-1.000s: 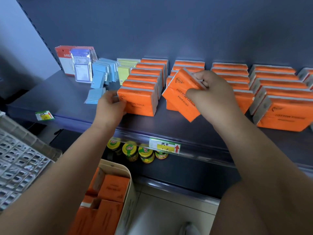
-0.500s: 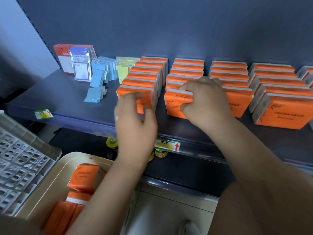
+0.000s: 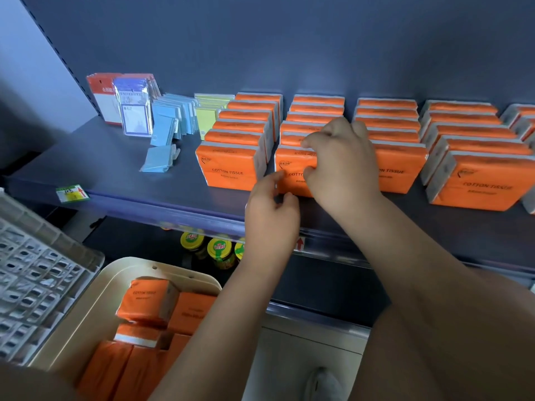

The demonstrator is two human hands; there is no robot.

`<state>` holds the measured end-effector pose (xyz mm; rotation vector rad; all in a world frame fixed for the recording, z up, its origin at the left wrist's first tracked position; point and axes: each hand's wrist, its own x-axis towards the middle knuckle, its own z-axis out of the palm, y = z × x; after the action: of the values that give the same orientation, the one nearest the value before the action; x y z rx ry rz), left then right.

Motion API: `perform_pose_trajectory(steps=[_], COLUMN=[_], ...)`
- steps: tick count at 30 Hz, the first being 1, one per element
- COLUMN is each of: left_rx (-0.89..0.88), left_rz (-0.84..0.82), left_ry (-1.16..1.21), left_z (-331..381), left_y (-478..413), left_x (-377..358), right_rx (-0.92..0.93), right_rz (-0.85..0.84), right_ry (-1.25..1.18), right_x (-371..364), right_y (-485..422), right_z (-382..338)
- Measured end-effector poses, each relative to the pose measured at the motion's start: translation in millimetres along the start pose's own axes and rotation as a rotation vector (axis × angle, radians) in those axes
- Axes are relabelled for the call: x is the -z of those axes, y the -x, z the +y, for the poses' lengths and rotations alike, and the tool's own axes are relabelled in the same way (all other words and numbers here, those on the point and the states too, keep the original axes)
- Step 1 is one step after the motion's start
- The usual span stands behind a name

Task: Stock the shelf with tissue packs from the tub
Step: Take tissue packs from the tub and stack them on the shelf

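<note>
Head view: your right hand (image 3: 341,163) is gripping the likely soft, light tissue pack (image 3: 291,167) by its top edge, your left hand (image 3: 272,218) curling nearby, hold unclear.

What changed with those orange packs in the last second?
The right hand stood the tilted tissue pack upright at the front of the second row and still grips it. The left hand left the first row's front pack and moved right to the new pack's lower corner. Other rows, shelf and tub stayed put.
</note>
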<state>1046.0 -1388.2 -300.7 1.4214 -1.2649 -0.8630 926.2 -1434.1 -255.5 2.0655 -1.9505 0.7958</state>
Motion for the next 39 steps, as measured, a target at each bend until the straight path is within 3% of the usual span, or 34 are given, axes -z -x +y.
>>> perform_pose_trajectory(steps=[3, 10, 17, 30, 36, 39], left_rx=[-0.019, -0.282, -0.257, 0.102, 0.299, 0.402], left_rz=[0.007, 0.046, 0.256, 0.375, 0.306, 0.22], left_ry=[-0.019, -0.256, -0.693, -0.936, -0.888, -0.979], left_z=[5, 2, -16, -90, -149, -166], left_y=[1, 13, 42, 106, 131, 142], left_x=[-3, 20, 103, 252, 295, 302], right_rx=[0.024, 0.047, 0.186, 0.535, 0.666, 0.682], right_rz=[0.003, -0.002, -0.121, -0.482, -0.663, -0.802], right_ry=[-0.012, -0.19, -0.365, -0.441, -0.325, -0.236], right_x=[0, 6, -6, -57, -102, -122], right_y=[3, 17, 52, 140, 171, 178], right_z=[-4, -22, -79, -219, -258, -267])
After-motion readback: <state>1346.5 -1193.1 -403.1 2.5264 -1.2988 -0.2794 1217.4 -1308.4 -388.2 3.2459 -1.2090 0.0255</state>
